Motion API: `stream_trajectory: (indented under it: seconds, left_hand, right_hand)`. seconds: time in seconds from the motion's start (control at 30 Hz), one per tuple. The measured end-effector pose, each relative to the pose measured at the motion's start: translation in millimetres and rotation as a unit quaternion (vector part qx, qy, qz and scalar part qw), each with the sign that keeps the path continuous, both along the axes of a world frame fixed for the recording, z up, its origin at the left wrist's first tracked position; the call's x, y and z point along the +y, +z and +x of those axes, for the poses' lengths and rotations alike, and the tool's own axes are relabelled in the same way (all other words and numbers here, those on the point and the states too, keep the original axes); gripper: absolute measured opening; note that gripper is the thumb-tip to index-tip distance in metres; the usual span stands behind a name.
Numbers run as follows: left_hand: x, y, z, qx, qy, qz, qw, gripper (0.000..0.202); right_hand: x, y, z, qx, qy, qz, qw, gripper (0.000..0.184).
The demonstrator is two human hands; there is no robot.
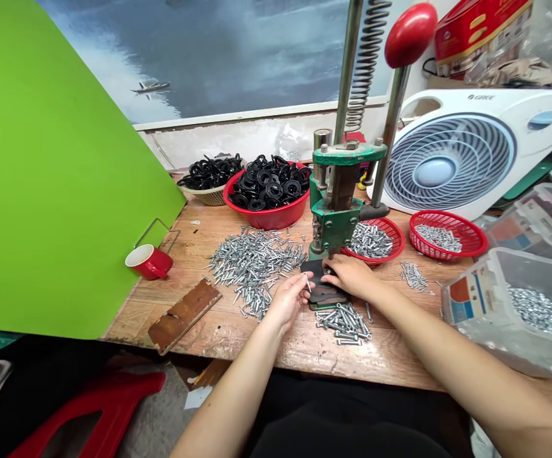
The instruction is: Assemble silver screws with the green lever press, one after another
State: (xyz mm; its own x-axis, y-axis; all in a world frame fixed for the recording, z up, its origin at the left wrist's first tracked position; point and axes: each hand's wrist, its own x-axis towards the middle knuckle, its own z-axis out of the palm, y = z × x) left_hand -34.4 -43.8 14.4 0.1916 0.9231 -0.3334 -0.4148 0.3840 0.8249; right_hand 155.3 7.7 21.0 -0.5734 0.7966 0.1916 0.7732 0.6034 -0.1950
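Note:
My left hand [288, 299] pinches a small silver bolt [308, 284] between thumb and fingers, over the left edge of the press's dark base plate [324, 294]. My right hand [352, 275] reaches across that base below the green hand press [336, 222]. Its fingers are curled in at the plate, and I cannot make out what is between them. To the left lies a wide heap of loose silver bolts [252, 264]. A smaller pile of silver bolts [345, 323], some with ring ends, lies just in front of the base.
Behind stand a red basin [269, 219] of black rings and a beige basket [207, 196] of black parts. Red baskets [471, 238] of metal pieces, a white fan [486, 102] and clear plastic bins [490, 343] are at right. A red mug [149, 262] and wooden board [185, 315] lie left.

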Motion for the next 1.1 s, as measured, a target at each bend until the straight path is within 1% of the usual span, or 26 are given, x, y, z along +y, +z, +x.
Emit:
stream_trajectory:
  seconds: [0.1, 0.23, 0.3, 0.37, 0.47, 0.6, 0.7, 0.8, 0.87, 0.97, 1.1]
  left_hand:
    - [4, -0.6, 2, -0.004, 0.013, 0.0, 1.0, 0.034]
    - [12, -0.9, 5, -0.022, 0.035, -0.001, 0.999, 0.03]
    - [18, -0.1, 8, -0.037, 0.033, 0.005, 0.999, 0.028]
    - [23, 1.4, 12, -0.054, 0.027, 0.008, 0.998, 0.025]
    - [29, 3.2, 18, -0.075, 0.025, -0.004, 0.997, 0.021]
    - [33, 1.4, 23, -0.075, 0.018, -0.01, 0.997, 0.019]
    - [37, -2.6, 25, -0.064, 0.004, 0.01, 0.998, 0.023]
    - [41, -6.0, 29, -0.021, -0.015, 0.052, 0.998, 0.027]
    - [45, -7.1, 33, 0.038, -0.03, 0.097, 0.994, 0.028]
    - [49, -7.8, 37, 0.138, -0.043, 0.169, 0.975, 0.026]
    - [49, -8.1, 40, 0.226, -0.04, 0.238, 0.944, 0.023]
  right_hand:
    - [3, -1.2, 2, 0.01, 0.006, -0.036, 0.999, 0.042]
    - [2, -6.4, 6, 0.073, 0.006, -0.069, 0.995, 0.042]
    - [-1, -10.1, 4, 0.101, -0.024, -0.081, 0.991, 0.041]
    - [-4, -14.1, -1, 0.12, -0.07, -0.09, 0.986, 0.039]
    - [-8, -19.4, -9, 0.144, -0.119, -0.092, 0.978, 0.038]
    - [-11, -24.3, -12, 0.172, -0.139, -0.082, 0.972, 0.041]
    - [-12, -26.5, -10, 0.185, -0.14, -0.078, 0.97, 0.042]
    - [-12, -27.4, -8, 0.193, -0.138, -0.077, 0.968, 0.043]
    - [-12, -27.5, -8, 0.198, -0.134, -0.078, 0.968, 0.044]
    - [-12, -27.9, -9, 0.207, -0.129, -0.078, 0.967, 0.041]
    - [-13, -28.9, -8, 0.214, -0.13, -0.071, 0.966, 0.04]
